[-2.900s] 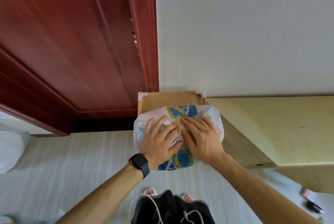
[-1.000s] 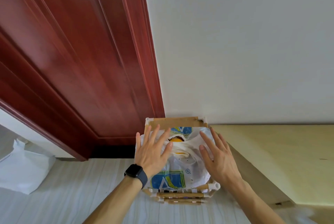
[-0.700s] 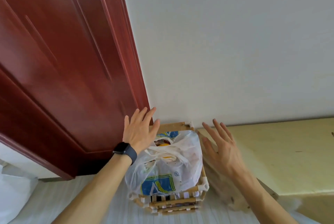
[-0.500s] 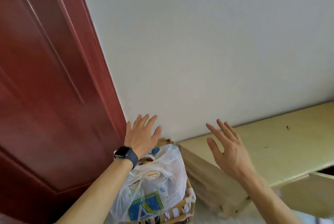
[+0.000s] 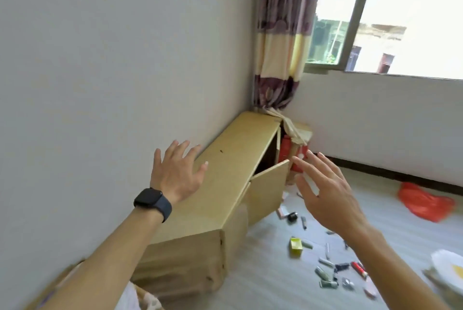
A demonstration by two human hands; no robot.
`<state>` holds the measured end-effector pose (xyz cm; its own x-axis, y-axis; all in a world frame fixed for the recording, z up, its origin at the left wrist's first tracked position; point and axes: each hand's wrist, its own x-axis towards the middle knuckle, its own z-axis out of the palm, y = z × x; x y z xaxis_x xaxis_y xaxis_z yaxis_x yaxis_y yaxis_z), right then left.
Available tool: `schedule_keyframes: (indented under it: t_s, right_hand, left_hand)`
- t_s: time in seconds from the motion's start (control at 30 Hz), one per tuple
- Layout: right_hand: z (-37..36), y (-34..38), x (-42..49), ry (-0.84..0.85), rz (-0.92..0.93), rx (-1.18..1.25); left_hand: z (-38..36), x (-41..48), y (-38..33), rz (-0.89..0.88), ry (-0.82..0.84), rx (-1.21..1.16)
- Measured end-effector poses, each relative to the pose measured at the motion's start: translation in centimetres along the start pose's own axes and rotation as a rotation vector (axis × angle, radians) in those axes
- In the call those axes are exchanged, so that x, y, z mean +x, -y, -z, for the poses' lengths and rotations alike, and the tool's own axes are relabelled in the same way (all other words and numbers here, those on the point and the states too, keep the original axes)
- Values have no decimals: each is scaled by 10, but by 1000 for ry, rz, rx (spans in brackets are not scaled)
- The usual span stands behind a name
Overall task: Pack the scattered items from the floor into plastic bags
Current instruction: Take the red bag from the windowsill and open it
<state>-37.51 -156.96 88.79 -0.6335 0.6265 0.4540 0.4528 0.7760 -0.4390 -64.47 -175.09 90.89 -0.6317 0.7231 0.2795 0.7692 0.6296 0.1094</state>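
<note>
1. The scattered items (image 5: 328,263) lie on the pale floor (image 5: 263,274) in front of a low wooden cabinet. They are small tubes, sticks and caps, more than ten in all. They are too small and blurred for an exact count, and no label can be read. One small yellow box (image 5: 296,246) sits among them.
2. One orange plastic bag (image 5: 423,203) lies crumpled on the floor, well apart from the items and nearer the window wall.
3. The right hand (image 5: 328,192) is raised above the items, its grip spread wide with straight fingers, holding nothing.
4. The left hand (image 5: 178,174) is raised in front of the cabinet top, its grip also spread and empty. A dark watch (image 5: 153,203) sits on that wrist.
5. The cabinet (image 5: 225,184) runs along the wall, with one door (image 5: 269,192) ajar. A red container (image 5: 285,150) stands at its far end, below a striped curtain (image 5: 283,34) beside the window (image 5: 390,16).
</note>
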Motion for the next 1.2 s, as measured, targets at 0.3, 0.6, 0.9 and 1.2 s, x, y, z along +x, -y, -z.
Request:
schedule_keyframes:
  t_s: [0.3,0.6,0.9,1.2]
  right_hand:
    - [179,-185,-72,-221,-372,-160]
    - [316,-353,-98,-247,-492,-247]
    - [381,-481,-49,-286,-486,-292]
    - [404,-621,69,-279,-471,-340]
  left_hand:
    - [-13,46,-296,-495,-36,-73]
    - [-30,79,-563,-680,-32,-182]
    - [-55,139,-738,-805,-71,-203]
    - [-109,268,-860,-831,-101,-280]
